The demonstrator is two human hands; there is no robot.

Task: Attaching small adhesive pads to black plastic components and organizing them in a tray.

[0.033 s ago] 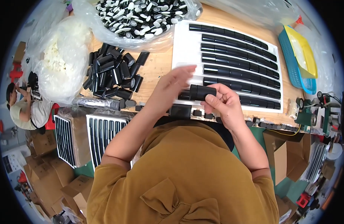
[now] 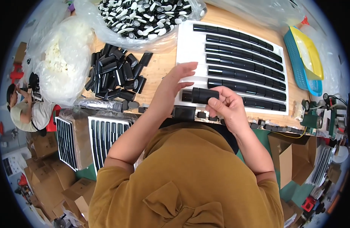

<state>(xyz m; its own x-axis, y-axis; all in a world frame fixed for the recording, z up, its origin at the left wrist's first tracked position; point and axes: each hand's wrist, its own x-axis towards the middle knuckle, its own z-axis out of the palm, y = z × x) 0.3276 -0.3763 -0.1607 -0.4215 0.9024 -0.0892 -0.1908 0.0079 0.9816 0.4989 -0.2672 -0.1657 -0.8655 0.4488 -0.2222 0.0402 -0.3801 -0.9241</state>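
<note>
Nothing is shifting much since the earlier picture: my right hand (image 2: 228, 106) is still pinching the black cylindrical tube (image 2: 204, 95) by its end, keeping it level over the near edge of the white slotted tray (image 2: 190, 49). My left hand (image 2: 175, 81) is hovering spread beside it, free to steady it. More loose black tubes (image 2: 114, 76) are lying piled on the worktop (image 2: 163, 64), within my left reach.

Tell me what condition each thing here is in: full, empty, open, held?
Left hand: open, fingers spread, holding nothing.
Right hand: closed around a black tube.
White tray: upper rows full of black tubes, nearest row partly filled.
Loose black tubes: piled on the table.
Clear bag: open, full of black-and-white parts.
</note>
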